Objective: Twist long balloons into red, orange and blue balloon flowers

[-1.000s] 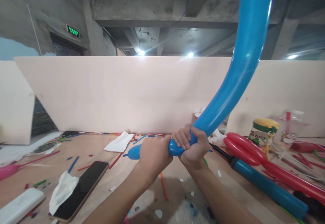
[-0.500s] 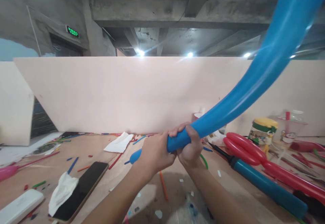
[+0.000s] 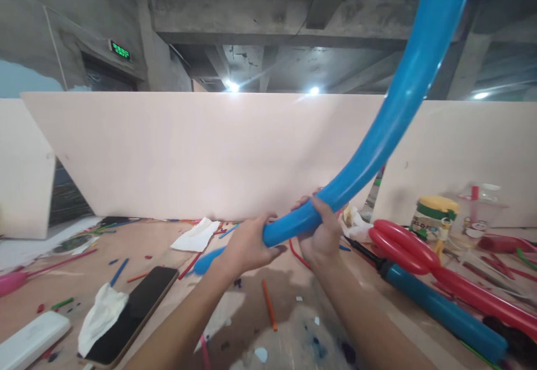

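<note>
Pale panels under a concrete ceiling

A wide panel stands upright behind a brown desk, with similar panels to its left and right. Above, grey beams cross the dim ceiling, where three white lights glow. On the left, a lit green exit sign sits above a dark doorway in a rough grey wall with a light blue patch

On our worktop, we see an orange strip at the centre, a phone at nine o'clock, white paper at eleven, a tub at two and a pump at three.
</note>
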A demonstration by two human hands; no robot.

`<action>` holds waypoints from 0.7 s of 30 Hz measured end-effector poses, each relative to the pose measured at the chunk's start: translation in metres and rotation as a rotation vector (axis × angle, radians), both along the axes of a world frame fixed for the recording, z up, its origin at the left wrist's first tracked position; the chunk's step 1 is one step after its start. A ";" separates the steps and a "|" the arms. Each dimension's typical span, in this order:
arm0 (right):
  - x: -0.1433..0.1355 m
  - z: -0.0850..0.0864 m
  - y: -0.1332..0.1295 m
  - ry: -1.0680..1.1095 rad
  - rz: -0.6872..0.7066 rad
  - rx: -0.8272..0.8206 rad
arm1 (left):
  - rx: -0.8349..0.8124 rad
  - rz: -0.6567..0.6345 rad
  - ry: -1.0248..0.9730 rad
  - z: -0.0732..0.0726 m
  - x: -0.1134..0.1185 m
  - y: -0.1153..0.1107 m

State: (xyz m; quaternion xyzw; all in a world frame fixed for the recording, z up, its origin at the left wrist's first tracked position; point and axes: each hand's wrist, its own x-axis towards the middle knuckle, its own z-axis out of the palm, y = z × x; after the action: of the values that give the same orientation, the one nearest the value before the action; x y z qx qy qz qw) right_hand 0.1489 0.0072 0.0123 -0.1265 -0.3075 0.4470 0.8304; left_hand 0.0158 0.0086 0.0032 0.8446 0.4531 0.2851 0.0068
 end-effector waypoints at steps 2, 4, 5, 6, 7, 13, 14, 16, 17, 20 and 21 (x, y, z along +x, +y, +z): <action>-0.009 -0.007 0.003 -0.068 0.026 -0.032 | -0.005 -0.036 -0.013 -0.002 0.006 -0.004; -0.006 -0.008 0.006 -0.115 0.001 -0.055 | 0.005 0.034 0.066 -0.003 0.005 -0.002; 0.002 -0.005 0.007 -0.109 -0.025 -0.065 | 0.007 0.083 0.113 -0.003 0.003 0.000; 0.012 -0.001 0.008 -0.084 -0.053 -0.075 | 0.008 0.129 0.157 -0.003 -0.001 0.003; 0.024 0.004 0.008 -0.036 -0.053 -0.091 | 0.011 0.166 0.191 -0.003 -0.006 0.007; 0.062 0.014 0.011 0.036 -0.091 -0.157 | 0.007 0.119 0.165 -0.005 -0.008 0.011; 0.057 0.011 0.012 0.040 -0.093 -0.165 | 0.005 0.090 0.134 -0.005 -0.003 0.008; 0.041 0.003 0.014 0.024 -0.076 -0.155 | 0.003 0.055 0.103 -0.006 0.009 0.003; 0.034 0.000 0.015 -0.001 -0.060 -0.144 | 0.003 0.060 0.108 -0.007 0.014 0.001; 0.023 -0.002 0.017 -0.070 -0.097 -0.132 | -0.004 0.129 0.171 -0.010 0.021 0.002; 0.024 0.000 0.018 -0.074 -0.122 -0.132 | -0.004 0.159 0.196 -0.012 0.019 0.004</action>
State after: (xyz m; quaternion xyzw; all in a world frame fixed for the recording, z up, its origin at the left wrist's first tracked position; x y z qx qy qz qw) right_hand 0.1733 0.0253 0.0119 -0.2159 -0.2996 0.4098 0.8341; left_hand 0.0352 0.0122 -0.0087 0.8298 0.5178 0.2000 -0.0582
